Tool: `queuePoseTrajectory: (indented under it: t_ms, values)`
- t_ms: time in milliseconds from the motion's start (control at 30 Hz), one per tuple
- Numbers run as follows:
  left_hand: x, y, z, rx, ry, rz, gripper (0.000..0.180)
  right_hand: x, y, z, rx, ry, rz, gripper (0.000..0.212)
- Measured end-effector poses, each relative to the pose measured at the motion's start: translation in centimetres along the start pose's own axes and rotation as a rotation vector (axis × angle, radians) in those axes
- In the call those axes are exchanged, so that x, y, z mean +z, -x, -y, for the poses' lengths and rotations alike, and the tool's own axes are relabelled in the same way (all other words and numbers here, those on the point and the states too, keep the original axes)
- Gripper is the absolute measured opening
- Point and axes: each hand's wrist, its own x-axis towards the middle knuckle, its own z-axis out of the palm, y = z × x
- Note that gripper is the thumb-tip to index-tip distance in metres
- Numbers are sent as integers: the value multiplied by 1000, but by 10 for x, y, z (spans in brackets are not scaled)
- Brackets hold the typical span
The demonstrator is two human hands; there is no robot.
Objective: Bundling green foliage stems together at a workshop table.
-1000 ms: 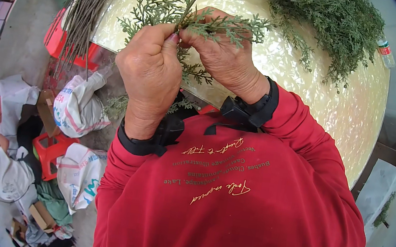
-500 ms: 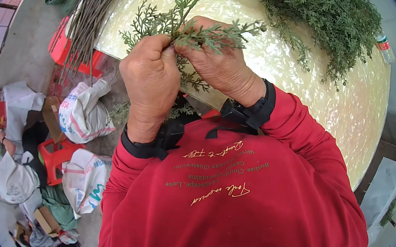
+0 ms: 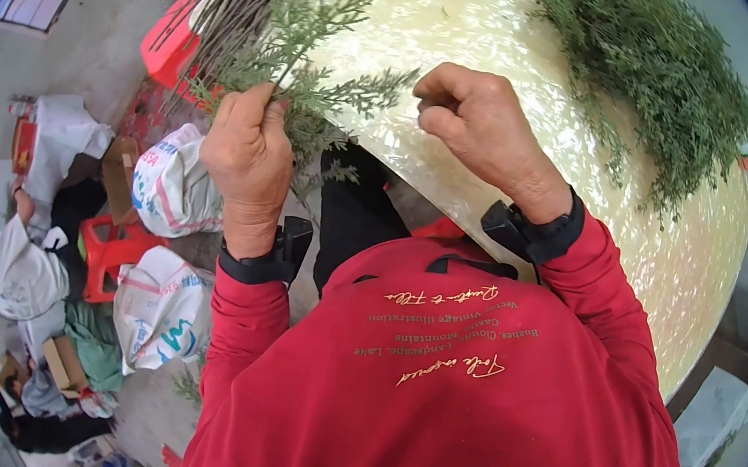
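My left hand (image 3: 248, 146) grips the green sprig (image 3: 318, 23) by its stem, up near the left edge of the table (image 3: 478, 20), its leaves fanning out in front of the bare sticks (image 3: 250, 14). My right hand (image 3: 491, 131) is off the stem, fingers curled just beside a leaf tip; whether it pinches anything thin, I can't tell. This piece looks well along, though I can't say it's finished. Plenty seems left: a big heap of greenery (image 3: 663, 83) lies loose on the table's far side.

red top (image 3: 460, 443), gold script (image 3: 484, 297), black wristbands (image 3: 562, 236)
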Motion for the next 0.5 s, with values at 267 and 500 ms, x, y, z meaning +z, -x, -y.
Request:
queuePoseTrajectory:
  t_ms: [267, 500]
  values:
    - [-57, -10, 70, -170, 61, -410, 8, -6, -10, 1, 152, -56, 215, 20]
    - [-103, 6, 133, -305, 1010, -424, 8, 6, -46, 25, 87, 52, 402, 21]
